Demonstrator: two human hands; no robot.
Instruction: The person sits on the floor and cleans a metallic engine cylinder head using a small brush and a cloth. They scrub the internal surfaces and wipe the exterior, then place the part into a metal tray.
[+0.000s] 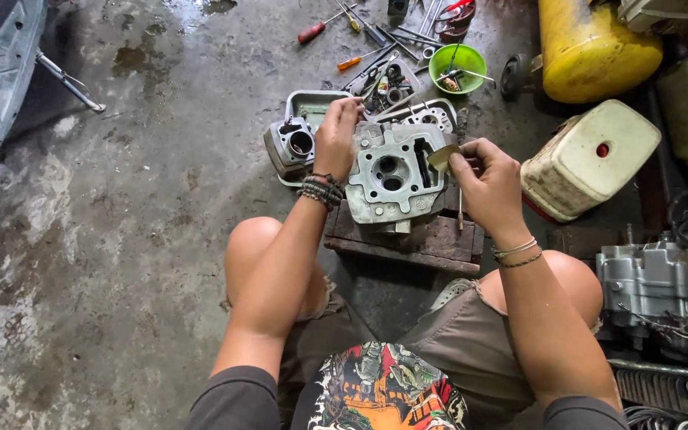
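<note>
A grey metal cylinder head (pixel 392 177) stands on a dark wooden block (pixel 408 236) between my knees. My left hand (pixel 334 140) grips the head's upper left edge and steadies it. My right hand (pixel 484 180) pinches a small folded piece of tan abrasive paper (pixel 443 157) against the head's right edge. A thin metal rod (pixel 460 209) hangs down below that hand.
A grey engine cylinder (pixel 291 145) lies on a metal tray (pixel 312 103) behind the head. Screwdrivers (pixel 322 25), loose tools and a green bowl (pixel 457 68) lie further back. A yellow tank (pixel 591 48), a cream canister (pixel 591 159) and an engine case (pixel 666 287) crowd the right side.
</note>
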